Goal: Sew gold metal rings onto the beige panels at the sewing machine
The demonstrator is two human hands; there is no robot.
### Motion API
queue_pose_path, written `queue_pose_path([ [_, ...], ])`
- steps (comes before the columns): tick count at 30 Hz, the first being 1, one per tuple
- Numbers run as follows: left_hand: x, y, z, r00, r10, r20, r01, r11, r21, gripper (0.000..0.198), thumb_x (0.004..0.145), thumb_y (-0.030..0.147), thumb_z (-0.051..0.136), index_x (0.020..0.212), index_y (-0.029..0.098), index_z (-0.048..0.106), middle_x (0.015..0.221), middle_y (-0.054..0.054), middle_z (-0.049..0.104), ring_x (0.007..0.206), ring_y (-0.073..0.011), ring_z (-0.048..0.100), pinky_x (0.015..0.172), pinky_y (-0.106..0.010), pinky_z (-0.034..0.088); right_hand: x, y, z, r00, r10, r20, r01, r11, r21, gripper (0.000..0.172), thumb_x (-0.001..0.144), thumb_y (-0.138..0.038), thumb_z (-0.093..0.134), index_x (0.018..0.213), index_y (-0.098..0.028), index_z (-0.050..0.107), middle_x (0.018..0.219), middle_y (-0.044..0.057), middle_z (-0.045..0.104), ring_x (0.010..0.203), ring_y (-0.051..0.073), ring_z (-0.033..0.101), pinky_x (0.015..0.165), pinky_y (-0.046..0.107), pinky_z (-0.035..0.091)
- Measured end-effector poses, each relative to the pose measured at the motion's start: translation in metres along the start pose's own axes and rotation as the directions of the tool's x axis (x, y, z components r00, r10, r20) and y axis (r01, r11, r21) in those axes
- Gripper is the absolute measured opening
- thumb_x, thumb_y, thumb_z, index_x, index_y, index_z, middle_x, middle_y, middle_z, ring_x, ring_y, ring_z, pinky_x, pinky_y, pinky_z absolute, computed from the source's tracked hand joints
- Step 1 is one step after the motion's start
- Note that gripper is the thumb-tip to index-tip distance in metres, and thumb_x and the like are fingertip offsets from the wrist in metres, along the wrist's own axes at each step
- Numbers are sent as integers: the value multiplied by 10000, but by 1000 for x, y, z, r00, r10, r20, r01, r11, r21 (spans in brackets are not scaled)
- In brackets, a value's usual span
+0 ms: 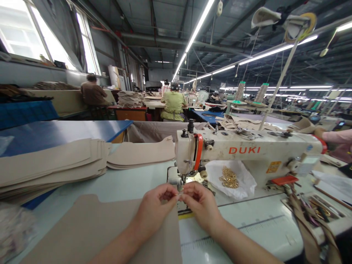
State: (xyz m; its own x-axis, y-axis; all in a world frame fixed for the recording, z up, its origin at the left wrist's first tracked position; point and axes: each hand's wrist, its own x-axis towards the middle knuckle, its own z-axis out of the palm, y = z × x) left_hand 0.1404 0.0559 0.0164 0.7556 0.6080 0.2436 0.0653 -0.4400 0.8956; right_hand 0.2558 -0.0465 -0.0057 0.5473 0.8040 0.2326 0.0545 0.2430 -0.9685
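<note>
My left hand (pixel 154 205) and my right hand (pixel 202 205) meet fingertip to fingertip just in front of the needle area of a white sewing machine (pixel 217 145). Both are closed in a pinch on something small and pale between them, too small to name. Under my left hand and forearm lies a large beige fabric panel (pixel 90 227), flat on the table. Gold-coloured metal rings or buckles (pixel 229 177) lie heaped on a white sheet (pixel 247 187) beneath the machine's arm.
Stacked beige panels (pixel 55 165) lie at the left, with more panels (pixel 140 152) behind. A clear plastic bag (pixel 15 231) is at the near left. Beige straps (pixel 305 220) hang by a tool tray (pixel 327 209) at right. Other people sit further back; a co-worker's arm (pixel 334 135) shows at right.
</note>
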Motion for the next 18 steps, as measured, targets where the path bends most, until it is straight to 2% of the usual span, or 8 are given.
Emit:
queue_pose_path([
  [3,0,-1,0,1000,7,4,-7,999,34,76,702,246,583,688,181,619,659,5,628,649,-153,590,648,-252,467,0,0,-1,998,45,32,-44,998,-43,122,717,-289,630,739,-171,613,621,-11,615,558,111,541,555,215,397],
  [8,4,-3,0,992,-74,106,88,988,-124,183,720,329,595,804,173,640,772,-21,679,750,-179,622,708,-265,487,0,-4,-2,998,26,54,-20,995,-102,129,746,-290,606,712,-165,602,601,-21,589,539,99,513,537,205,378],
  [11,4,1,-2,984,-99,146,109,992,-63,210,731,358,580,783,173,667,766,-23,690,759,-184,616,714,-257,475,0,-5,-2,998,17,67,-11,995,-97,130,755,-283,601,703,-164,595,598,-22,584,542,97,516,543,202,386],
  [14,3,5,-3,988,-99,119,100,995,2,208,726,362,570,725,179,669,710,-11,678,714,-179,603,672,-245,463,0,-4,-2,997,31,65,-28,998,-53,138,743,-300,620,719,-164,616,621,-16,606,560,104,544,559,204,412],
  [18,1,6,-2,993,-90,76,91,996,-12,204,716,366,568,694,184,658,675,-3,661,684,-177,595,647,-245,460,0,-4,-2,998,43,42,-43,999,2,154,710,-323,658,726,-170,650,621,-10,627,569,115,564,574,213,438],
])
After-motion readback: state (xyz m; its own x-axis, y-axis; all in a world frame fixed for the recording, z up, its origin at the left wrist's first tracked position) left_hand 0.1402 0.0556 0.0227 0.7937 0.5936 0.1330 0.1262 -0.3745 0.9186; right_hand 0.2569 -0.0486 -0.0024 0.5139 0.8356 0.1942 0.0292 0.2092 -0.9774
